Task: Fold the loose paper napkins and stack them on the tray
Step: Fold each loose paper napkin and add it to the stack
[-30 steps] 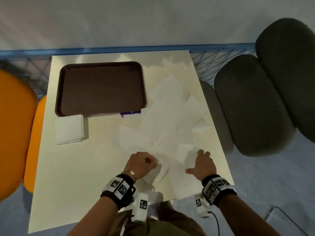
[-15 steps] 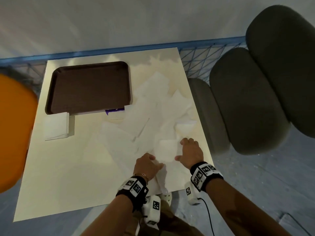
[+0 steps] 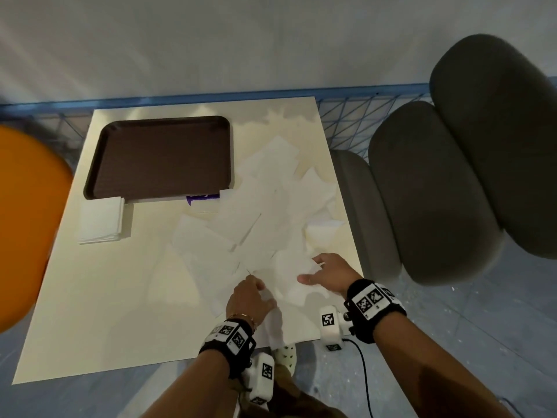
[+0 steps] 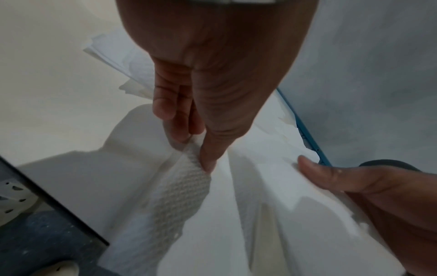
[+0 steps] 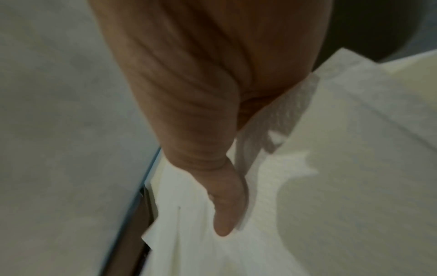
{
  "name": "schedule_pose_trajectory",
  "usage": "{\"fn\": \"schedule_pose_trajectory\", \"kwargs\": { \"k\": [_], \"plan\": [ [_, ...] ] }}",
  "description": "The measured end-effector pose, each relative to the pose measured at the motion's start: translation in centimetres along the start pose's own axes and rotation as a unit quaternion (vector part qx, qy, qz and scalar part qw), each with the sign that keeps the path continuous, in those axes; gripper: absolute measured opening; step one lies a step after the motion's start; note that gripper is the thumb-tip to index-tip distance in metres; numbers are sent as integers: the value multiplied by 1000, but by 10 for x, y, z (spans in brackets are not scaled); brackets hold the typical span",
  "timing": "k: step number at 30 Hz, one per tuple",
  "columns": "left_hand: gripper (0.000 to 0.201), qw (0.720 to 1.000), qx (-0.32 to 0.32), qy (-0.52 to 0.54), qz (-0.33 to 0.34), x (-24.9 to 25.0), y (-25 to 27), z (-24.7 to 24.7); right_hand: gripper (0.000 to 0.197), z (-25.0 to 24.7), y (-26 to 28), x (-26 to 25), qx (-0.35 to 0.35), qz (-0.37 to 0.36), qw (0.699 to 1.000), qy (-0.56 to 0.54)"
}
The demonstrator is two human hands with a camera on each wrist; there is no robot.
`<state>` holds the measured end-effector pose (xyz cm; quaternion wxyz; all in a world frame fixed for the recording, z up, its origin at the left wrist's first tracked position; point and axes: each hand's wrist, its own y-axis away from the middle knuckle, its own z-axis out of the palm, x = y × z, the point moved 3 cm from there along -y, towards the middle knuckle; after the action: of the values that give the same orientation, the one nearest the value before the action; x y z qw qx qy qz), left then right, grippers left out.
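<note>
Napkin in hand: your left hand (image 3: 247, 300) pinches a bunched ridge of one napkin (image 4: 187, 186) between thumb and fingertips (image 4: 165, 110), prob. to lift that sheet clear of the heap before folding.
Napkin location: near-right corner of the table (image 3: 90, 297), partly overhanging the near edge toward you.
Right hand: your right hand (image 3: 330, 271) lies on the sheets just beside the left, thumb (image 5: 227, 211) stretched out along the paper. A fold of napkin rises against the palm, but whether the fingers curl round it – can't tell, they're hidden in the wrist view.
Why so: reads as left lifts, right pins the neighbours so they don't drag along w/ it.
Loose pile (image 3: 271, 212): overlapping sheets spread from tray's right side down to your hands; nothing sorted.
Tray (image 3: 156, 158): far-left on table, no napkins on it.
Folded stack (image 3: 101, 218): sits on the table, touching tray's near-left corner, not on it yet.
Pose: both wrists low over the near edge, forearms angled inward, hands near each other, backs up.
Purple item (image 3: 202, 199): peeks out at tray's near edge; can't ID.
</note>
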<state>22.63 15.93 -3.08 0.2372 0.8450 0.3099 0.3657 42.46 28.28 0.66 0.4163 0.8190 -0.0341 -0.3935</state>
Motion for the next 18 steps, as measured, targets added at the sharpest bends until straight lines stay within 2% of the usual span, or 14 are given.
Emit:
{"fn": "schedule_pose_trajectory", "kwargs": {
  "k": [4,6,8,10,12,16,18],
  "plan": [
    [9,995,5,95,5,4,18,-14,36,-15,27,-10,-50,-31,994,-90],
    [31,974,-35,225,-4,12,37,-23,40,-19,41,-17,-64,-48,988,-131],
    [56,924,-104,367,-31,22,56,-32,36,-20,54,-27,-84,-68,979,-170],
    [64,887,-123,443,-31,26,67,-39,29,-16,67,-39,-105,-97,972,-187],
    [56,883,-93,460,2,30,72,-48,27,-13,78,-52,-109,-119,969,-188],
    [19,880,32,472,38,29,74,-67,14,-5,84,-65,-88,-156,974,-137],
    [17,870,73,488,25,23,72,-73,27,1,83,-67,-102,-153,975,-122]
  ]
}}
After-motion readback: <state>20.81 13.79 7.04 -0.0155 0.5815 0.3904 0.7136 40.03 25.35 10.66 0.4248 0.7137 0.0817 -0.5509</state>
